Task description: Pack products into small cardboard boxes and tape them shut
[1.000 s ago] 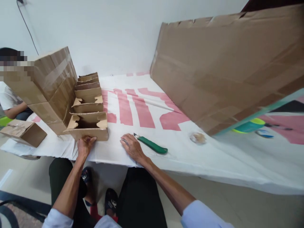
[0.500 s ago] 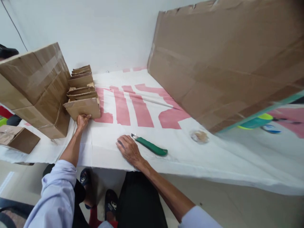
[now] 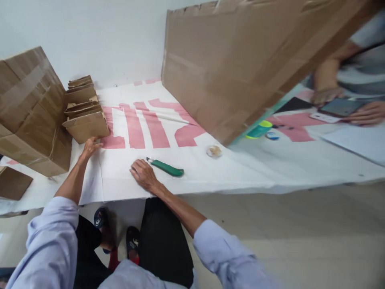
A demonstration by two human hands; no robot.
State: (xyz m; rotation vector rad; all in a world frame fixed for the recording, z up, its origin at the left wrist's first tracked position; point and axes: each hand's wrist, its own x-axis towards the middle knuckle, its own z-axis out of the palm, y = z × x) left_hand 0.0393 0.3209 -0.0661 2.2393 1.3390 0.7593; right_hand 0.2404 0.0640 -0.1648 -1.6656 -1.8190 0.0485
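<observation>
My left hand [image 3: 91, 147] is at the lower front edge of a folded cardboard piece [image 3: 87, 127], its fingers stretched out and not wrapped round it. Whether the fingertips still touch the cardboard is hard to tell. That piece stands at the front of a row of upright folded cardboard pieces [image 3: 80, 95]. My right hand [image 3: 143, 173] rests palm down on the white tablecloth [image 3: 120, 178], fingers loosely extended, holding nothing. Just right of it lies a green utility knife [image 3: 167, 167], its blade end pointing towards my fingers.
Taped cardboard boxes [image 3: 36, 116] stand at the left, a smaller box [image 3: 15, 182] before them. A large cardboard sheet [image 3: 234, 68] leans at right. Beyond lie a tape roll [image 3: 214, 151], a green-yellow cup [image 3: 259, 129] and another person's hands [image 3: 365, 113] with a phone [image 3: 341, 107].
My view has swung right, bringing another person's hands and phone into sight. My left hand has eased off the front cardboard piece. My right hand stays beside the knife.
</observation>
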